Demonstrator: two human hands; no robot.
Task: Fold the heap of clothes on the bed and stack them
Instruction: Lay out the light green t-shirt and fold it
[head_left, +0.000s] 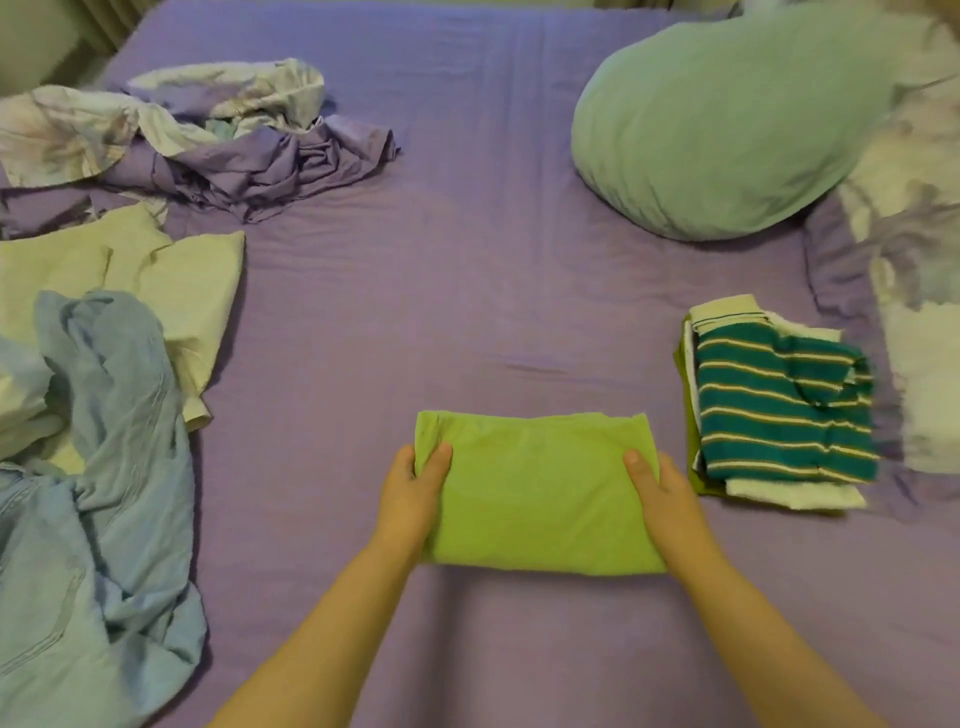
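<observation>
A folded green garment (537, 493) lies on the purple bed (467, 286) near the front edge. My left hand (410, 499) grips its left side, thumb on top and fingers tucked under. Its right side is gripped the same way by my right hand (665, 493). To the right stands a stack of folded clothes (779, 410) with a teal striped top uppermost. At the left lies the unfolded heap: a blue shirt (104, 493) over a pale yellow garment (156, 275).
A crumpled purple and floral sheet (208, 140) is bunched at the back left. A light green pillow (727, 119) sits at the back right, with a floral pillow (914, 291) along the right edge. Bare purple sheet spans the middle.
</observation>
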